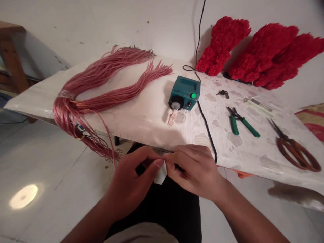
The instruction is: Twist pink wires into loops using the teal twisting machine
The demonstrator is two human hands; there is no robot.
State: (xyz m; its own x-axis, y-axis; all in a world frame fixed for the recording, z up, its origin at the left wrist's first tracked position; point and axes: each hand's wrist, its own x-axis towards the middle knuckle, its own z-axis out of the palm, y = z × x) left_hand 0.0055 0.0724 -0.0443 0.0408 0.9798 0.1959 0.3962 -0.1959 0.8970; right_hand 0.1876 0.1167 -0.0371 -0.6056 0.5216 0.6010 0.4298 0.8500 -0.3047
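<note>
My left hand (pixel 138 175) and my right hand (pixel 193 168) meet in front of the table edge, thumbs and fingertips pinched together. A single strand of pink wire (pixel 107 130) leaves the bundle and runs down to my left hand, passing out of sight behind it. What lies between the fingertips of my right hand is too small to make out. Left of my hands, a large bundle of pink wires (pixel 101 74) is tied near its bend and hangs partly over the edge. Beyond my hands stands a small teal machine (pixel 186 89) with a lit green button and a light pink piece (pixel 172 117) at its front.
Green-handled wire strippers (pixel 236 118) and brown-handled scissors (pixel 296 152) lie on the table's right side. A small black item (pixel 223 93) and a pale flat tool (pixel 260 104) are behind them. Fluffy red bunches (pixel 273 54) lean on the wall. A black cable (pixel 207 126) crosses the table.
</note>
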